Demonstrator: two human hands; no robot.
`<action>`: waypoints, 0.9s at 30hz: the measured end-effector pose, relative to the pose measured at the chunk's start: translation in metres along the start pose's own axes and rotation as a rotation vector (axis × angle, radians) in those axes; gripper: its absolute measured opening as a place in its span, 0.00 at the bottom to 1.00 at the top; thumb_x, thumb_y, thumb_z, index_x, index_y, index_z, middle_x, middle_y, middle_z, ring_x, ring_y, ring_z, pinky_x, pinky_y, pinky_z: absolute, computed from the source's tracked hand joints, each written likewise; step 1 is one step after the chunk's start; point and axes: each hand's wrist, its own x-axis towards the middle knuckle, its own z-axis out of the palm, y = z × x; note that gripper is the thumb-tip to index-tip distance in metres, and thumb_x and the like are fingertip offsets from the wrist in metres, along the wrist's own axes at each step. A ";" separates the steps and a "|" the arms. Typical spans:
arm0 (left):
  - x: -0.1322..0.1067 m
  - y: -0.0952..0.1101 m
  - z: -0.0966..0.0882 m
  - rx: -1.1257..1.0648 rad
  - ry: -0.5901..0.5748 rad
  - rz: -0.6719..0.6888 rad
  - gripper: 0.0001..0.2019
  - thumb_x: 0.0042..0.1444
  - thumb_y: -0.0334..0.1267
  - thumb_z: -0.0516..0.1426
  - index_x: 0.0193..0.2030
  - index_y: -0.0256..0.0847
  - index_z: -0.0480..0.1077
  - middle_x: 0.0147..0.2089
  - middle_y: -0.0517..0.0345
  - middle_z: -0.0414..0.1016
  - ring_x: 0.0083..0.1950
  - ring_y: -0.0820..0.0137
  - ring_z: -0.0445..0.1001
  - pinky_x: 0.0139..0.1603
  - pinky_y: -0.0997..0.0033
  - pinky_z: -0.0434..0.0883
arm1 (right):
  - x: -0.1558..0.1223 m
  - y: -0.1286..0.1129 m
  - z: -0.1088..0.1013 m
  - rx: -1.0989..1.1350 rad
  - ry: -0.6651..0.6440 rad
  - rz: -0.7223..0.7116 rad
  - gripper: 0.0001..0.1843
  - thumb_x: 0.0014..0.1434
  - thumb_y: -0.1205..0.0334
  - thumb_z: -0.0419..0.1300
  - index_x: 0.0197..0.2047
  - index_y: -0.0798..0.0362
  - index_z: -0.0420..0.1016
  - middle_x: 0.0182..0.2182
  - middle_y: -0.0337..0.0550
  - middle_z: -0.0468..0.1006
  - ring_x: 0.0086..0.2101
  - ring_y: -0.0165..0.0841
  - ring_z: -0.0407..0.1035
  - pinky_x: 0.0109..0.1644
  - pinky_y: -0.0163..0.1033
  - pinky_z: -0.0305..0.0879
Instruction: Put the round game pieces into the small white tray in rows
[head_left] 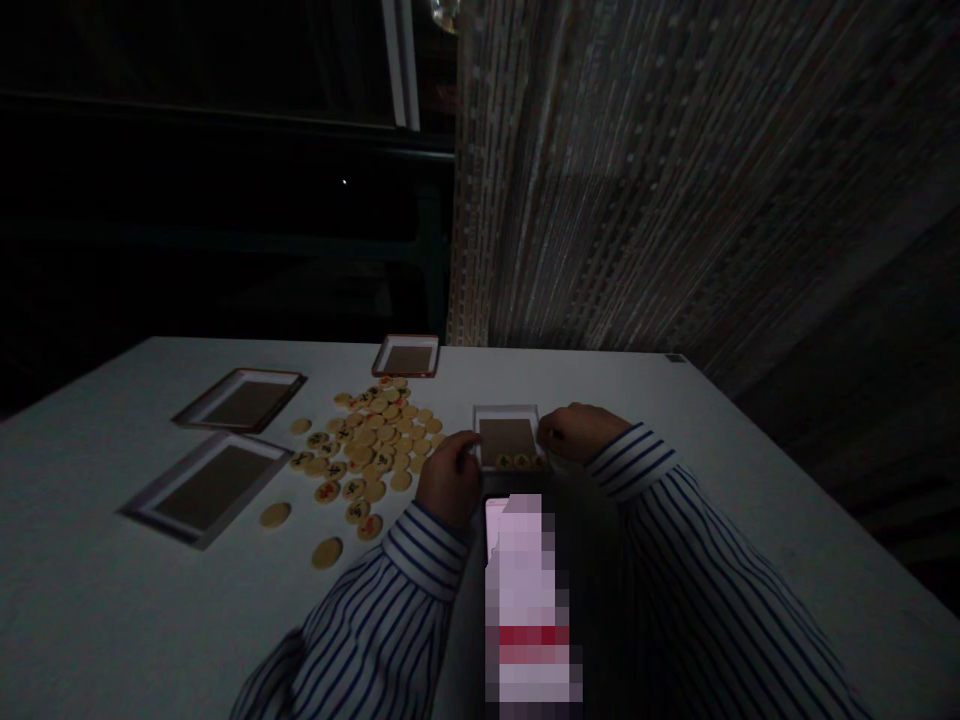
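Presently, left hand: grip curled at shallow box's left rim; too dark to tell if clamped.
Right hand: grip curled at right rim; same doubt.
Shallow box: between both grips, xiangqi pieces along near wall.
Loose xiangqi discs: spread over white counter, left of left grip.

Kinda gloomy stringy curtain hung around 1 o'clock, pale post stood near 11, little dark square sat at 3 on the white desk, plus a lit, pixelated screen glowed at 6.
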 end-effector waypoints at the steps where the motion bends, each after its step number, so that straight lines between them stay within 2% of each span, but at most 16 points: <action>1: 0.000 0.000 0.000 0.023 0.006 0.030 0.15 0.49 0.25 0.49 0.43 0.35 0.69 0.45 0.50 0.74 0.47 0.67 0.71 0.51 0.64 0.68 | 0.000 0.000 0.000 0.000 0.008 -0.016 0.15 0.52 0.61 0.50 0.39 0.49 0.76 0.35 0.47 0.77 0.34 0.36 0.71 0.33 0.36 0.59; 6: -0.002 0.001 0.002 0.166 -0.019 0.230 0.14 0.53 0.28 0.48 0.43 0.38 0.69 0.45 0.51 0.73 0.49 0.66 0.68 0.52 0.61 0.65 | 0.004 -0.003 0.005 0.003 0.011 -0.042 0.15 0.52 0.61 0.51 0.38 0.48 0.76 0.35 0.46 0.77 0.36 0.36 0.71 0.34 0.36 0.60; 10: -0.003 0.004 0.002 0.233 -0.110 0.327 0.15 0.55 0.30 0.46 0.47 0.37 0.67 0.45 0.50 0.72 0.49 0.65 0.67 0.54 0.58 0.63 | 0.006 -0.007 0.008 0.001 -0.019 -0.050 0.15 0.52 0.62 0.51 0.39 0.48 0.77 0.36 0.47 0.77 0.38 0.37 0.71 0.36 0.36 0.60; 16: -0.005 0.009 0.004 0.337 -0.239 0.298 0.17 0.55 0.29 0.47 0.51 0.39 0.65 0.49 0.50 0.71 0.53 0.64 0.65 0.61 0.49 0.49 | 0.006 -0.014 0.008 -0.004 -0.082 -0.074 0.15 0.50 0.61 0.53 0.39 0.46 0.76 0.35 0.47 0.77 0.37 0.38 0.71 0.36 0.38 0.61; 27: -0.007 0.013 0.006 0.383 -0.310 0.282 0.18 0.54 0.28 0.47 0.52 0.41 0.64 0.49 0.51 0.72 0.55 0.63 0.64 0.62 0.48 0.46 | 0.006 -0.019 0.005 -0.005 -0.134 -0.083 0.16 0.51 0.63 0.53 0.42 0.48 0.75 0.39 0.49 0.77 0.40 0.41 0.71 0.37 0.39 0.63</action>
